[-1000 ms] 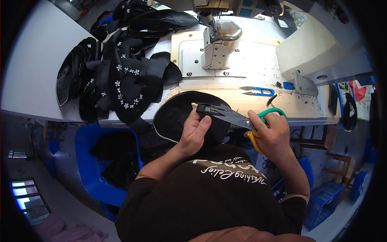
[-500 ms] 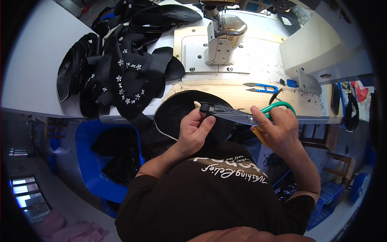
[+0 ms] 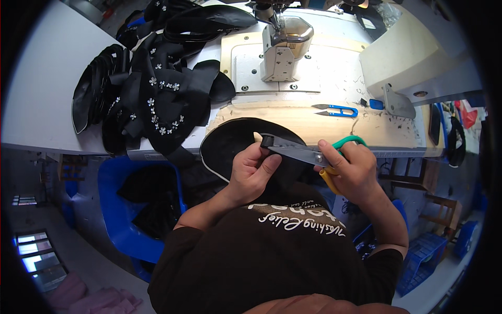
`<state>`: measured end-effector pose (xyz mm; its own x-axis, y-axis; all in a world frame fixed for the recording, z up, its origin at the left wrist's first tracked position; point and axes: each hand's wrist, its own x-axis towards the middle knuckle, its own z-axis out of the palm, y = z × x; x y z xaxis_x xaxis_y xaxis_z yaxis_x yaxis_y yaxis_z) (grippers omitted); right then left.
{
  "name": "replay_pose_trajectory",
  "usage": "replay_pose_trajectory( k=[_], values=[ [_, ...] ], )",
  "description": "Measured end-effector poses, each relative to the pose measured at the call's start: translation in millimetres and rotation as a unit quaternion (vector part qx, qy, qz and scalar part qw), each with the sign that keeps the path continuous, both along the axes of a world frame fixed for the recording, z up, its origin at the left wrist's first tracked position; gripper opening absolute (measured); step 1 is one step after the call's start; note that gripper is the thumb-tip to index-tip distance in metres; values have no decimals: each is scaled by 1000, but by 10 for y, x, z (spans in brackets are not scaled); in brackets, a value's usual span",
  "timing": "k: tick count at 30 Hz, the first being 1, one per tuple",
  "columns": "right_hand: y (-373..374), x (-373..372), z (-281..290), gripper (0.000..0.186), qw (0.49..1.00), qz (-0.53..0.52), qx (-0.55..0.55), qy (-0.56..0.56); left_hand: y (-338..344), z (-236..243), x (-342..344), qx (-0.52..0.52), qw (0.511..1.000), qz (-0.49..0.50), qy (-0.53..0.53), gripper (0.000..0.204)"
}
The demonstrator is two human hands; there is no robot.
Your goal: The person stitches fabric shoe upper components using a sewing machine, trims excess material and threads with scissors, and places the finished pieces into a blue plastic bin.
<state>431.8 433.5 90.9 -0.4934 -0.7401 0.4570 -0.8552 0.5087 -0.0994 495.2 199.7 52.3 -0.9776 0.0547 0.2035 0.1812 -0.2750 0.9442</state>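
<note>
My left hand (image 3: 250, 171) pinches a small black folded or rolled strip (image 3: 267, 142) between thumb and fingers. In my right hand (image 3: 351, 170) is a pair of scissors (image 3: 299, 152) with one green and one yellow handle. Their blades point left, and the tips reach the black strip by my left fingertips. Whether the strip lies between the blades I cannot tell. Behind my left hand a black curved fabric piece (image 3: 225, 140) with a pale edge rests at the table's front edge, partly covered by the hand.
Beyond my hands stands a sewing machine (image 3: 285, 52). Blue thread snips (image 3: 337, 110) lie on the wooden board (image 3: 277, 116). Black fabric pieces with shiny flower trims (image 3: 162, 86) are heaped on the left. A blue chair-like bin (image 3: 117, 209) holds dark pieces below.
My right hand and the scissors have shifted left, closer to my left hand. A dark curved strip seen above the green handle is no longer there. My left hand keeps its pinch.
</note>
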Motion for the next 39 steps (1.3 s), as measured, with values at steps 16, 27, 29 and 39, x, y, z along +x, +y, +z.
replay_pose_trajectory(
  k=[16, 27, 29, 39],
  values=[
    [2326, -41, -758, 52, 758, -622, -119, -155, -52, -270, -127, 163, 984, -6, -75, 22],
    [2226, -929, -602, 50, 718, -662, 85, -196, -46, -188, -110, 85, 989, -17, -118, 16],
    [2174, -1073, -586, 49, 716, -658, 81, -217, -47, -206, -111, 68, 991, -16, -117, 15],
    [439, -146, -62, 71, 915, -184, -299, -196, -117, 89, -81, 171, 960, -127, -180, 27]
  ],
)
